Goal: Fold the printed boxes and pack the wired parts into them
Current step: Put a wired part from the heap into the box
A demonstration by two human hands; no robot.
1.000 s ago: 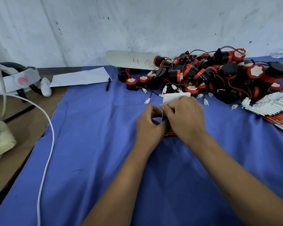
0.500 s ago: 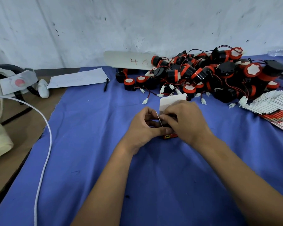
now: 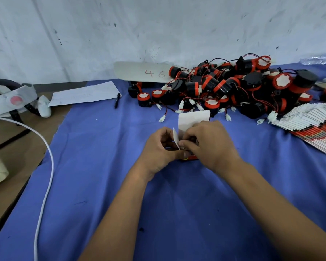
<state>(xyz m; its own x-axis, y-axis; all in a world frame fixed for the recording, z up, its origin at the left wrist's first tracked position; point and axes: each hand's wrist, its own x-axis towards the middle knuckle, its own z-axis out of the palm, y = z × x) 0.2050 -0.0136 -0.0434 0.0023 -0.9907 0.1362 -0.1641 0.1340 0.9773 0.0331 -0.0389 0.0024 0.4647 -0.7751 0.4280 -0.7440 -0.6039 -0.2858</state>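
Fingers (image 3: 186,143) of both hands curled tight around a small printed box (image 3: 193,119) at the middle of the blue-covered table (image 3: 102,185), left hand (image 3: 158,149) pinching a side flap, right hand (image 3: 213,144) gripping the body, white top flap upright. Heap of wired parts (image 3: 224,87) just behind; flat boxes (image 3: 312,125) fanned at right.

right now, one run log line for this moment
step: folding box | left hand: grips printed box | right hand: pinches flap | wired parts: piled behind | flat boxes: stacked right
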